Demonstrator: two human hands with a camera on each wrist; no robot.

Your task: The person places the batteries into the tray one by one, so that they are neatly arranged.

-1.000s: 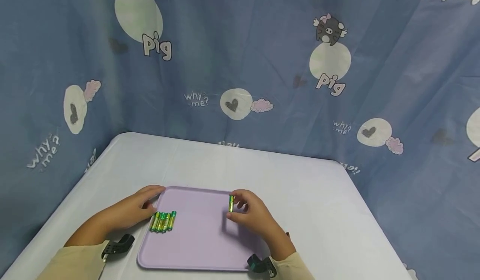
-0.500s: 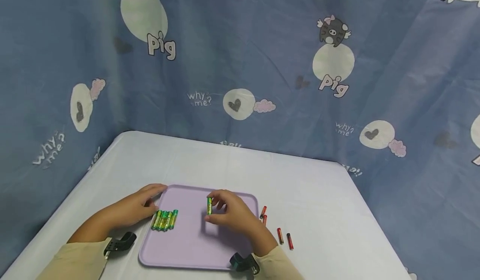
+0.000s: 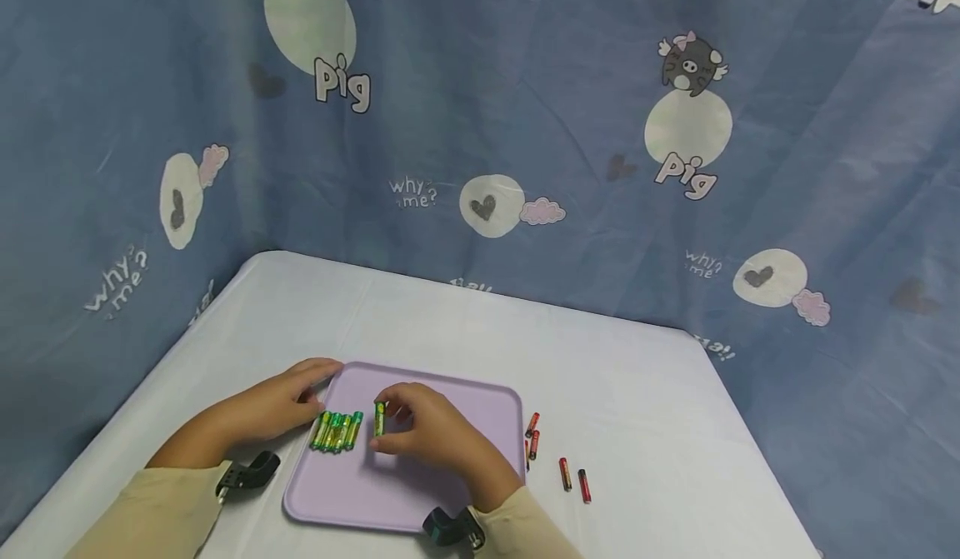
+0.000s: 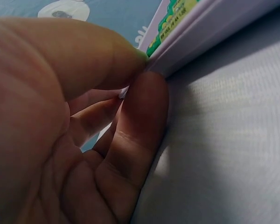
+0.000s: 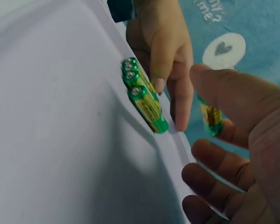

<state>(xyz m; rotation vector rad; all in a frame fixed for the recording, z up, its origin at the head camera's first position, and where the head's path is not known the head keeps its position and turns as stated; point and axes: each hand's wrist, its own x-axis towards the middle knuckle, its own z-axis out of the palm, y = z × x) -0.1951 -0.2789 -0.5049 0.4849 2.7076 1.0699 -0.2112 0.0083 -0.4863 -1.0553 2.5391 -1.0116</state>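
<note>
A green and gold battery (image 3: 379, 420) stands upright between the thumb and forefinger of my right hand (image 3: 429, 430), held above the lilac tray (image 3: 480, 413). Just left of it, a row of green and gold batteries (image 3: 335, 431) lies side by side along the tray's left side. My left hand (image 3: 277, 401) holds that side of the tray. The left wrist view has its thumb (image 4: 107, 56) on the rim and a finger against the outer wall. In the right wrist view the held battery (image 5: 212, 119) is partly hidden by the thumb; the other fingers are spread.
Several loose red and black batteries (image 3: 565, 474) lie on the white table (image 3: 645, 409), right of the tray. A blue printed curtain (image 3: 570, 126) hangs behind and beside the table. Black wrist straps (image 3: 453, 530) sit over both cuffs.
My right hand has carried the green battery leftward across the tray toward the row. Red batteries on the right have come into view. My left hand keeps its place at the tray's edge.
</note>
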